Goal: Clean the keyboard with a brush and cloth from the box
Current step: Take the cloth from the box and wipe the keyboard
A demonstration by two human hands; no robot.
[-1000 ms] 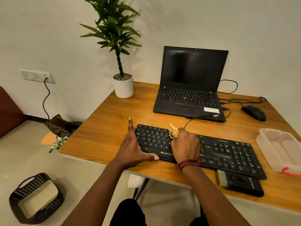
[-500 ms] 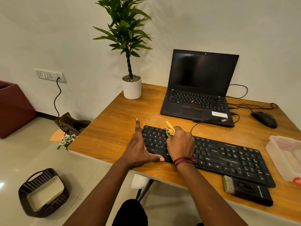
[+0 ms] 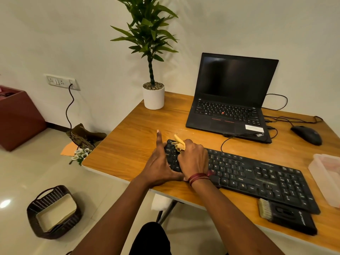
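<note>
The right hand (image 3: pixel 193 159) was on the left end of the black keyboard (image 3: pixel 257 173). Its fingers were curled tight round a small yellow cloth (image 3: pixel 179 143). A bit of the cloth stuck up out of the fist, and the rest was pushed down on the keys. The left hand (image 3: pixel 160 166) lay at the keyboard's left corner, partly on the desk (image 3: pixel 128 148). Its fingers were straight, with one pointing away and the thumb along the front edge. It held nothing and seemed to be keeping the keyboard from sliding. The brush (image 3: pixel 287 216) lay on the desk just in front of the keyboard's right end, with no hand on it. The clear box (image 3: pixel 325 175) sat at the right side of the desk. Both tools were out of the box, so that part was done. The brushing was likely done too, and the wiping was under way. How many keys were already wiped could not be told. The right end of the keyboard may still have needed the cloth.
</note>
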